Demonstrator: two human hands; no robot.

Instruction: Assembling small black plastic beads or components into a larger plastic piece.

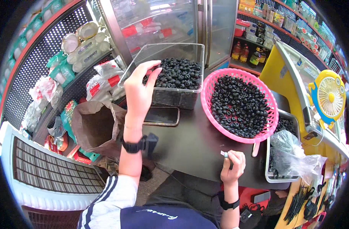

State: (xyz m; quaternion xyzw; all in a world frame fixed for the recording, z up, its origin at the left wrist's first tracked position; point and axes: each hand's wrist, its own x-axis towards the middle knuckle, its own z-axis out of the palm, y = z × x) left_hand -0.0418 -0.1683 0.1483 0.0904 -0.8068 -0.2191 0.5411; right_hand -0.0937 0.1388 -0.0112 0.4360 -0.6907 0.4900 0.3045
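My left hand (140, 86) is raised over the near left rim of a clear plastic box (178, 100) holding many small black ring-shaped parts (181, 72). Its thumb and forefinger come together in a pinch; anything between the tips is too small to make out. Above the dark table, my right hand (232, 168) is closed around a small pale piece with a white tip (223, 153), whose kind I cannot tell. Beyond this hand stands a pink plastic basket (209, 108) full of similar black parts (239, 105).
A phone-like dark slab (162, 116) lies against the box. At right, a white tray (283, 179) holds black parts and a clear plastic bag (292, 150). A brown paper bag (94, 128) stands left; a yellow fan (329, 97) is far right. A wooden stick (255, 149) touches the basket.
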